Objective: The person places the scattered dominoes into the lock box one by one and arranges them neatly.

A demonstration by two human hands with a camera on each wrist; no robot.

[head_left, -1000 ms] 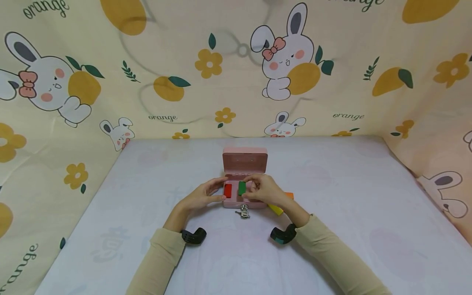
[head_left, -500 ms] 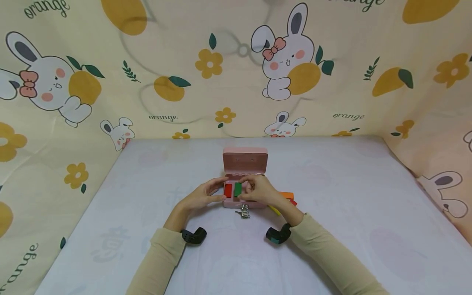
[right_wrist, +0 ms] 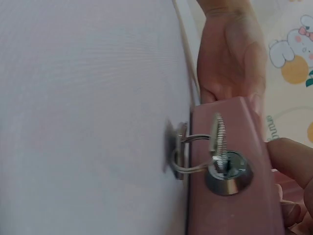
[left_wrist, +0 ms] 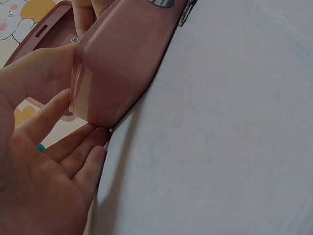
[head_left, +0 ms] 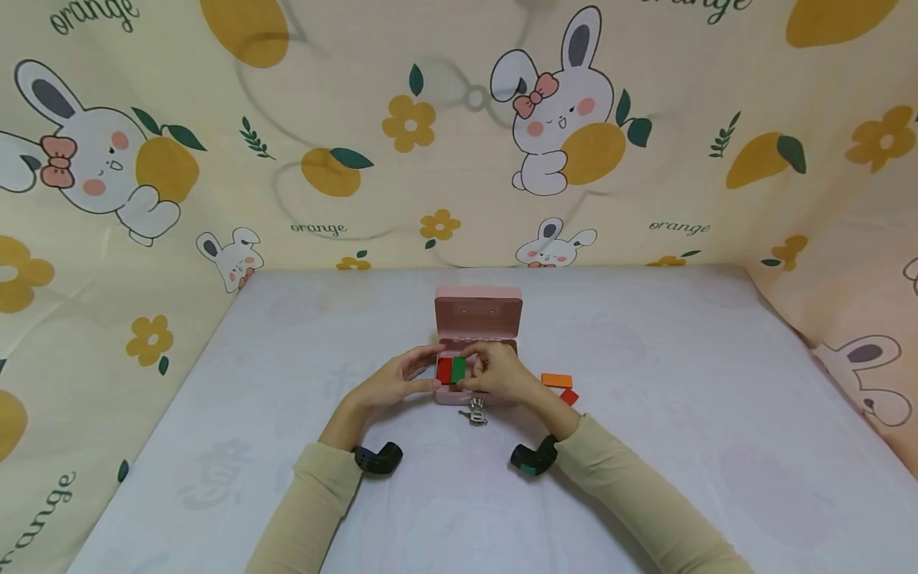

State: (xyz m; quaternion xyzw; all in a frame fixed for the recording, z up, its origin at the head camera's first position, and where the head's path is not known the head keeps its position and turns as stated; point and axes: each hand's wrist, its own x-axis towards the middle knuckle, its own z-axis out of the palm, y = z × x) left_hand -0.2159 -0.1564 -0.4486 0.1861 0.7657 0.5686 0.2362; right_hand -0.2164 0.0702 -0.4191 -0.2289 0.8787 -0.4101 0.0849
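Note:
An open pink cash box [head_left: 452, 397] stands on the white tabletop, its lid [head_left: 478, 317] raised at the back. My left hand [head_left: 390, 379] holds the box's left end, with thumb and fingertips at the rim and side wall. My right hand [head_left: 502, 371] reaches inside and pinches a green block [head_left: 458, 369] between thumb and fingers. A red block [head_left: 445, 371] in the left part of the box lies right beside the green one. In the right wrist view a key [right_wrist: 218, 142] sits in the lock [right_wrist: 230, 174] on the front wall, a second key hanging from its ring.
Just right of the box lie an orange block [head_left: 556, 381] and a small red piece [head_left: 569, 397], close to my right wrist. Each wrist wears a black camera [head_left: 378, 459]. A cream cloth [head_left: 402, 191] with rabbits and oranges hangs behind and beside the table.
The right hand has moved left with the green block, which now lies against the red one in view. A yellow block outside is hidden now. The left hand stays on the box.

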